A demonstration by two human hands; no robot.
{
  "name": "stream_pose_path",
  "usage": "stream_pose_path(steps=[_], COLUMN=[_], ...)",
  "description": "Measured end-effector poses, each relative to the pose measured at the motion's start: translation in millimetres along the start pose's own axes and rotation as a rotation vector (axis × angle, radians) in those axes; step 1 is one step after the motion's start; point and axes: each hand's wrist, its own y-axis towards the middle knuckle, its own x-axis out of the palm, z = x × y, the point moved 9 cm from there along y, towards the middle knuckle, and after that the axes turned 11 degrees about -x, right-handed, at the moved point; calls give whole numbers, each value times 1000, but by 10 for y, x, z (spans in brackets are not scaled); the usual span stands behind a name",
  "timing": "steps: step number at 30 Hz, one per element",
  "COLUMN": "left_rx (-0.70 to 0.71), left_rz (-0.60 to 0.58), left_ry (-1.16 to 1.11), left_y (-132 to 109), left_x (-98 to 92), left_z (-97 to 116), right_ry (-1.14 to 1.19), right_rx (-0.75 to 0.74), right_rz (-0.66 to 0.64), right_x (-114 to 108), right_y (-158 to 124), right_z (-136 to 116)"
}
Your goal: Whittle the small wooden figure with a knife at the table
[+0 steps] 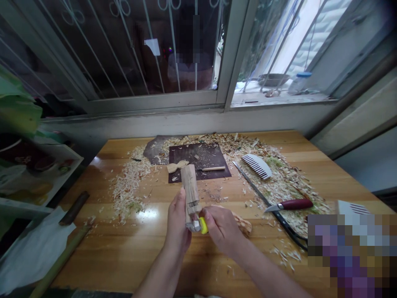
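Observation:
My left hand [177, 217] is wrapped round the lower left side of a split wood block [190, 186], which stands tilted with its far end over the dark mat. At the block's near end, my right hand [221, 227] is closed on a yellow-handled tool [203, 225]. The tool's working end is mostly hidden against the wood. Partly behind my right hand lies another rough wood piece [245, 225]. Beyond the block are a carved wooden piece [177, 166] with a narrow waist and a slim tool with a pale wooden handle [214, 168].
Wood shavings [128, 190] lie in an arc round a dark mat [198, 153]. To the right are a white comb-like piece [257, 166], a red-handled knife [293, 204] and a long black-handled saw [283, 223]. A dark wooden handle [74, 208] and a stick [62, 260] lie left.

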Motion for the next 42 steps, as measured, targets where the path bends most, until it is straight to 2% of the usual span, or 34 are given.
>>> stream_pose_path(steps=[5,7,9,12,14,19,21,25,30,35,38,42], left_rx=[-15,-18,-36,-80,-95,-108,-144,-216,-106,-28,14,-3], left_rz=[-33,-30,-29,-47,-57,-102,-167,-288,-184,-27,-9,-17], left_ry=[39,46,47,49,41,-12,-68,-176,-46,83,110,137], left_y=[-21,-15,-6,7,14,46,59,71,112,134,122,106], left_x=[18,7,4,22,32,51,92,177,97,-28,-40,-18], left_z=[-68,-72,-77,-97,-111,-142,-154,-156,-103,-50,8,3], right_ry=[0,43,222,616,728,639,656,711,482,227,188,110], right_rx=[38,97,211,385,428,285,277,350,317,206,163,137], right_rz=[48,43,13,-83,-85,58,39,-6,9,-67,-112,-152], right_x=[1,22,110,352,412,231,220,238,133,82,78,63], right_y=[-23,-37,-59,-102,-103,-46,-65,-135,-127,-89,-76,-62], right_z=[72,126,210,265,271,265,268,319,334,227,152,100])
